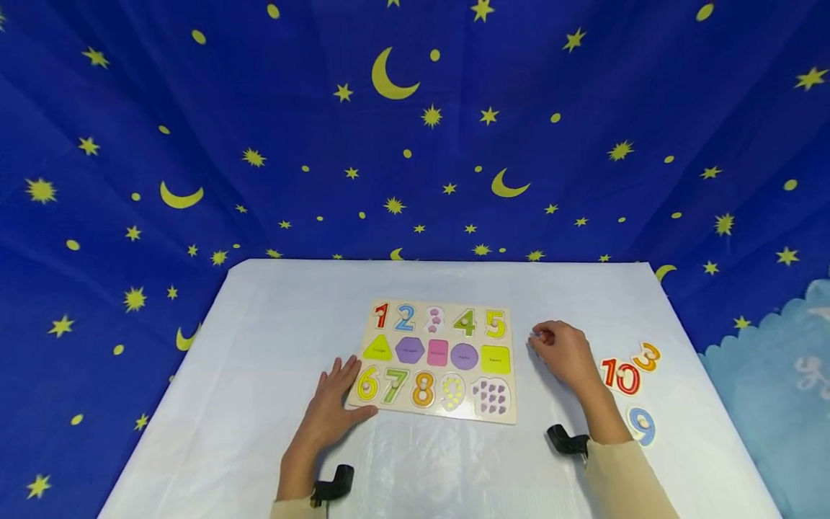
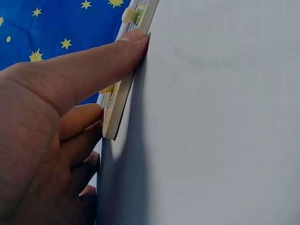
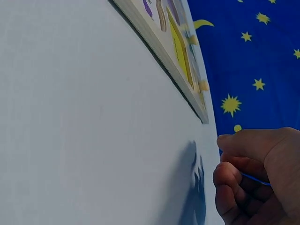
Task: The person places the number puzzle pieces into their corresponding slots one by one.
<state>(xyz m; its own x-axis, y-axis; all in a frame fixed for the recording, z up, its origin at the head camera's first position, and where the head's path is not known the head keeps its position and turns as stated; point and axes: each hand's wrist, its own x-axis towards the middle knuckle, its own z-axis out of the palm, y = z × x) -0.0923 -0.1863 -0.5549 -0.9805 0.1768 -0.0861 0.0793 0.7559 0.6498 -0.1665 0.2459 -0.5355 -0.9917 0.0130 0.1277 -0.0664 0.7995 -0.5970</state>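
Sleeve (image 1: 627,477) cut off; right hand (image 1: 563,352) pinches blue sliver (image 3: 255,179) in curled fingers, mostly hidden; left hand (image 1: 329,412), fingers spread, touches wooden, round-knobbed board (image 1: 473,372).

Number-puzzle board (image 1: 390,334) on a white table (image 1: 214,404). Piece 1 (image 1: 380,314), piece 2 (image 1: 405,317), piece 4 (image 1: 464,322), piece 5 (image 1: 496,324), piece 6 (image 1: 367,384), piece 7 (image 1: 395,386) and piece 8 (image 1: 424,389) occupy their places; recess 3 (image 1: 434,319), recess 9 (image 1: 454,391) and recess 10 (image 1: 491,398) show printed pictures. The left hand (image 1: 331,409) brackets the board's 8 o'clock corner between thumb and fingers. The right hand (image 1: 563,353), apart from the board at 3 o'clock, pinches a bluish item (image 1: 534,334), too small to identify with confidence. Loose pieces: red 10 (image 1: 620,376), near the right forearm; orange 3 (image 1: 650,351), at the 10's 2 o'clock; blue 9 (image 1: 642,425), at its 5 o'clock. Star-and-moon curtain (image 1: 311,94) at 12 o'clock.
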